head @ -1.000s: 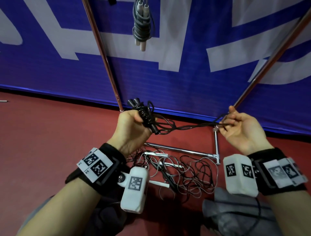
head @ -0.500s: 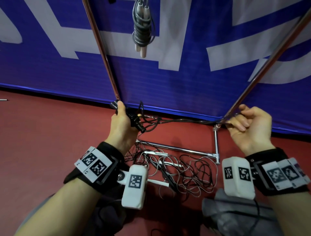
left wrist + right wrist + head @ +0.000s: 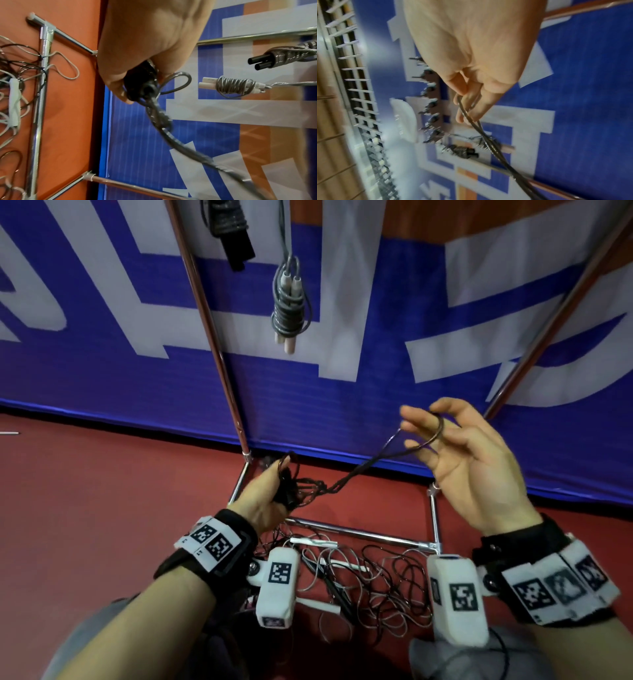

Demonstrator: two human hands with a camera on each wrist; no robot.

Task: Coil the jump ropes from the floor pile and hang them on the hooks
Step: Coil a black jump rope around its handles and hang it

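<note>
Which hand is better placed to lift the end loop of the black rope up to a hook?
The right hand, I think. The black rope's end loop already hangs on its fingers, raised toward the rack. The left hand grips the handles lower down.

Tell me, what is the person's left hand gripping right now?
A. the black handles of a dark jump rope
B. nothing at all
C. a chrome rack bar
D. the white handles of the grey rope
A: the left hand is curled round the black handles of the dark jump rope, whose looped end runs across to the right hand; the grey rope with white handles already hangs above.
</note>
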